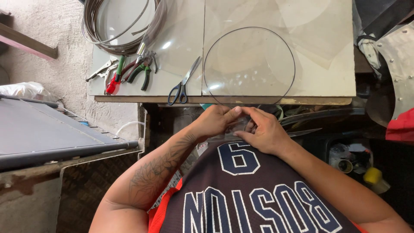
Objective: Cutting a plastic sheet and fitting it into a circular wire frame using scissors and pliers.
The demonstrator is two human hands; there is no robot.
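Note:
My left hand (214, 121) and my right hand (263, 129) meet just below the worktable's front edge, above my chest. Both pinch the near edge of a clear plastic sheet (241, 125) that hangs off the table. On the table (327, 82) above my hands, a thin wire ring (249, 64) lies over the clear plastic. What lies between my fingertips is partly hidden by the hands.
Black-handled scissors (183, 84) lie left of the ring. Green and red pliers (129, 73) and locking pliers (100, 70) rest at the table's left end under a coil of wire (116, 30). A grey bench (51, 133) stands left; cluttered bins (353, 157) sit right.

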